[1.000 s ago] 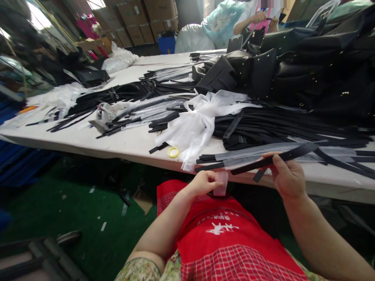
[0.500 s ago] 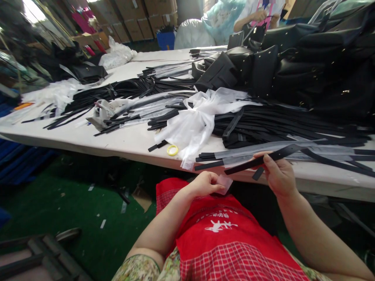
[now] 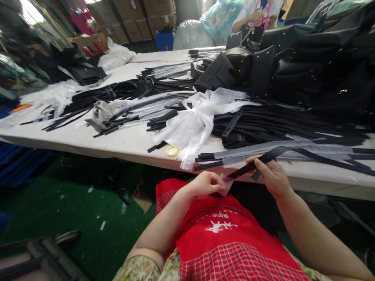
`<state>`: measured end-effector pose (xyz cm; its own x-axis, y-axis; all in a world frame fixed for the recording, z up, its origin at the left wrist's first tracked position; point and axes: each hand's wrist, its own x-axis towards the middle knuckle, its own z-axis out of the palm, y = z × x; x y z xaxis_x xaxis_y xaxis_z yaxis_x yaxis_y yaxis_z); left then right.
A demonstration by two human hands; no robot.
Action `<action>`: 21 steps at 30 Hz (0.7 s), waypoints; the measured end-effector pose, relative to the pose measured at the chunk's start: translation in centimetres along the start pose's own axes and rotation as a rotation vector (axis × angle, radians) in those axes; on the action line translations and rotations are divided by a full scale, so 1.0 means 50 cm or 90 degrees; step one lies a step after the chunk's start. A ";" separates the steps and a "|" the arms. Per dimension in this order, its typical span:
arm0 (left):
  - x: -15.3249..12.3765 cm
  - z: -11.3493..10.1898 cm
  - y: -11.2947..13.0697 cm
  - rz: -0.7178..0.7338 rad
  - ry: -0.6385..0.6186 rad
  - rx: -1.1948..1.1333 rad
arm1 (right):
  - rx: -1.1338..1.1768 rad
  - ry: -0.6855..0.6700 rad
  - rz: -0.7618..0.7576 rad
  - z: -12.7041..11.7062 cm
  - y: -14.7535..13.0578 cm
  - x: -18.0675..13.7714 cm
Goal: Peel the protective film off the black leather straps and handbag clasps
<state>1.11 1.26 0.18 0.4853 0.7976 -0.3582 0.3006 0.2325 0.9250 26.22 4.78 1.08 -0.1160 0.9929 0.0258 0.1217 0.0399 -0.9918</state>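
Above the red apron, my left hand [image 3: 207,183] pinches a small translucent plastic sleeve [image 3: 226,184]. Between the thumb and fingers of my right hand [image 3: 271,173] is a black strap [image 3: 243,169]. The strap's near end points down-left and meets the mouth of the sleeve; how far in it sits I cannot tell. Its other part arches back over the table to the right. Beyond my hands lie black straps in clear sleeves [image 3: 316,150] along the table's front edge.
A white table [image 3: 129,150] carries bundles of black straps [image 3: 287,121], a crumpled white sheet [image 3: 196,121] and a yellow tape ring [image 3: 172,151]. Black bags [image 3: 304,66] are heaped at the right. Across the table, a person's hands [image 3: 258,17] hold a black item.
My right hand has moved left and slightly down, bringing the strap's end to the plastic sleeve. The left hand has stayed nearly still.
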 end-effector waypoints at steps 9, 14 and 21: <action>0.014 0.021 -0.017 0.088 0.051 -0.018 | 0.137 -0.152 0.137 0.052 0.017 -0.004; 0.021 0.032 -0.033 -0.034 0.004 -0.119 | 0.256 0.133 0.158 0.003 0.037 0.026; 0.049 0.064 -0.016 -0.064 0.037 -0.181 | 0.250 -0.100 0.221 0.057 0.062 -0.033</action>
<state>4.70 1.25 -1.84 0.4144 0.7915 -0.4493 0.0985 0.4518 0.8867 24.00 2.93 -2.41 -0.2846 0.9100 -0.3014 -0.1941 -0.3626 -0.9115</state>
